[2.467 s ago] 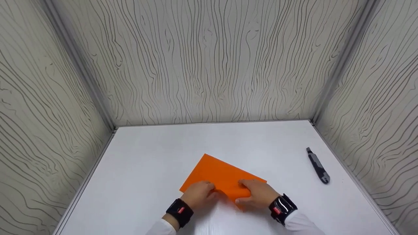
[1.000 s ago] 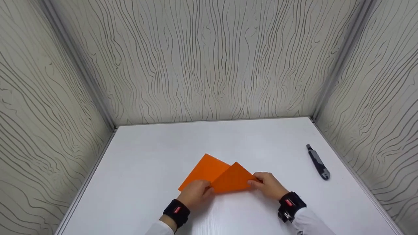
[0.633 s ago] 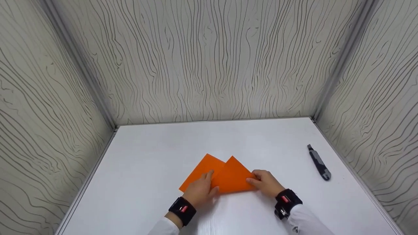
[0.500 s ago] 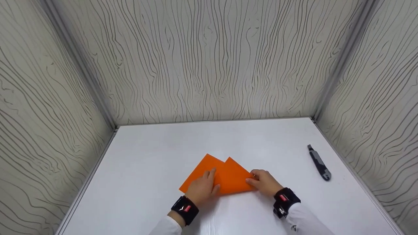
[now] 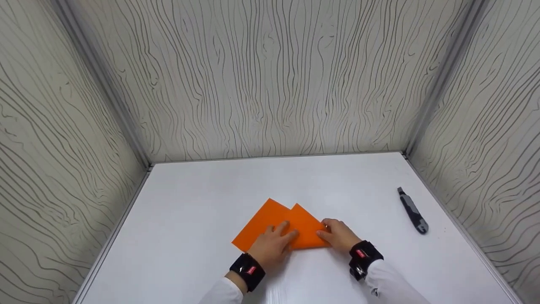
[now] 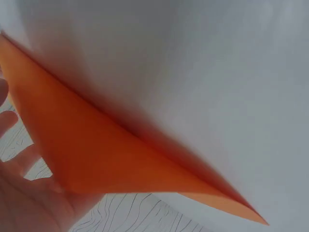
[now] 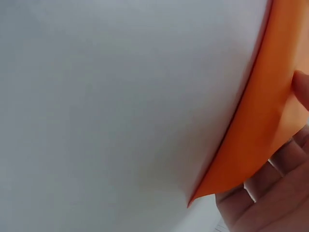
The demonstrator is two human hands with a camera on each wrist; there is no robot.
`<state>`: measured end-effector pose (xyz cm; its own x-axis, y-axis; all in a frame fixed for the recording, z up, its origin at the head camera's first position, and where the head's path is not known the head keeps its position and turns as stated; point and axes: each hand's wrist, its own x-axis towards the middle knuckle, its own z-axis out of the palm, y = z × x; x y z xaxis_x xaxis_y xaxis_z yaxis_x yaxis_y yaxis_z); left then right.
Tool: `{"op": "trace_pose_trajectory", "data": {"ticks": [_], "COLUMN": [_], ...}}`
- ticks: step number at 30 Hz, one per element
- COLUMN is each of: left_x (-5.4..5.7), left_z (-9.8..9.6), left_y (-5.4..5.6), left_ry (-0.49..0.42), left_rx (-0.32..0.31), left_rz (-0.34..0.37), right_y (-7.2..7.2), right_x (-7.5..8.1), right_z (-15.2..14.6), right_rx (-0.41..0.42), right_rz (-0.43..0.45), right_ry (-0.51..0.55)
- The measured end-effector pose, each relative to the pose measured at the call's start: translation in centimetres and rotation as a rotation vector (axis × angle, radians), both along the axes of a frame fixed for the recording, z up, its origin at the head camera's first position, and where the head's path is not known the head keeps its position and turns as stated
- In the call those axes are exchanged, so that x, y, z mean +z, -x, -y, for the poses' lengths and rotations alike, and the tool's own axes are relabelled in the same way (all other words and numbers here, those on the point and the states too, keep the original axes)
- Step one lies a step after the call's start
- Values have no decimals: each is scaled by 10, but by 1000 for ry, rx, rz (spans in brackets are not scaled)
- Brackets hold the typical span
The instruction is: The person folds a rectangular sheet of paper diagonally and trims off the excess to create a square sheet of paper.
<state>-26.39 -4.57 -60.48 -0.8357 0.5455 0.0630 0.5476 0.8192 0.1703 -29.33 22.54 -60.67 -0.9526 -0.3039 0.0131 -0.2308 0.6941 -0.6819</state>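
Note:
In the head view an orange sheet of paper [image 5: 304,223] lies folded over on the table, its two upper corners standing side by side as separate peaks. My left hand [image 5: 270,247] rests on the folded part with fingers spread. At the right corner, my right hand [image 5: 341,237] pinches the paper between thumb and fingers. The left wrist view shows the paper's [image 6: 96,150] folded edge bowed up off the table, with the left hand [image 6: 34,203] beyond it. The right wrist view has the right thumb on the paper [image 7: 256,130]; the fingers are partly hidden at its edge.
A grey and black utility knife [image 5: 412,211] lies on the right side of the white table [image 5: 202,198]. Wood-grain patterned walls [image 5: 270,84] enclose the table at the back and both sides. Each wrist wears a black strap.
The near right part of the sheet was lifted and folded over toward the back, and its flap has come down. My left hand let go of the edge and slid rightward onto the fold.

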Motion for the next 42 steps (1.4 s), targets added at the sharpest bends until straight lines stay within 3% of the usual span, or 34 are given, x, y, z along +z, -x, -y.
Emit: {"op": "trace_pose_trajectory", "data": {"ticks": [9,17,21,27,35,42], "left_x": [-11,-4,1,-3,-15,-6], "left_z": [-3,-7,-8,-8,-9,-10], "left_y": [4,1,-3,-2,2,-1], "left_ry": [56,146,162,147,151,173], "left_rx": [11,30,42,59,63,74], "left_rz": [-12,-40,-61,-90,-112,-62], "right_y": [2,0,-4,-16,-29,-31], "right_x": [0,2,5,8,9,3], "right_z": [11,12,15,22,18,13], "right_rx": [-144,-180,-172,-139,-111,-129], "right_rz": [65,28,-47,-182,-208,-194], "right_ry": [-34,-18,-58,-220,-357,-359]}}
